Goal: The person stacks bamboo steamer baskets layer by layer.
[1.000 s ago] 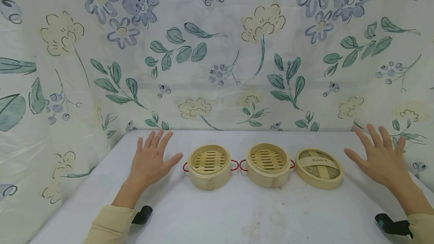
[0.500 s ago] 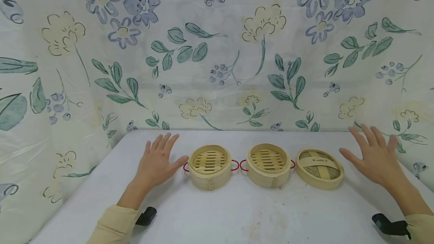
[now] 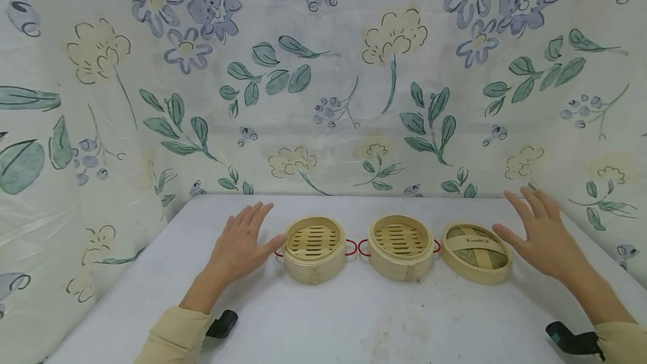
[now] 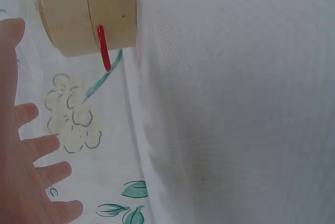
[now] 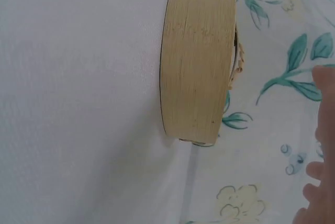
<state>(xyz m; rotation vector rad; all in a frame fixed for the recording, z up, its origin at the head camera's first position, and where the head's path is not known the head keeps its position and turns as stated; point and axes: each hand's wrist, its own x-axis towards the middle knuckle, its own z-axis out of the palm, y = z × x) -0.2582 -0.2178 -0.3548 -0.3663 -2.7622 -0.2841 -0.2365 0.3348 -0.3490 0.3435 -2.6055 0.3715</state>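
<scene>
In the head view, we see two bare hands reaching over a white table (image 3: 328,330). The left hand (image 3: 245,249) is released, its fingers extended and its thumb pointing toward the left steamer basket (image 3: 320,270); the thumb tip overlaps that basket's rim in our line of sight. The right hand (image 3: 543,243) is likewise released, fingers spread, thumb tip overlapping the far right edge of the bamboo lid (image 3: 477,254). Between the hands we count three things in a row: the left steamer basket, the right steamer basket (image 3: 404,269) and the lid. Both baskets stand upright, slatted floors showing, each with red handles (image 3: 356,248) at its sides; the two inner handles are just beside each other. The lid lies woven side up, right of the right steamer basket, with a strip across it whose lettering we find too small to read. Brown stains (image 3: 384,333) mark the table in front, and a flowered cloth (image 3: 343,133) hangs behind.

In the left wrist view, we see the left steamer basket's wall and one red handle at the top, with a gap between the basket and the thumb; the left hand grasps nothing.

In the right wrist view, we look at the lid's side band, and the right hand shows only at the right edge, apart from the lid and holding nothing that we can see.
</scene>
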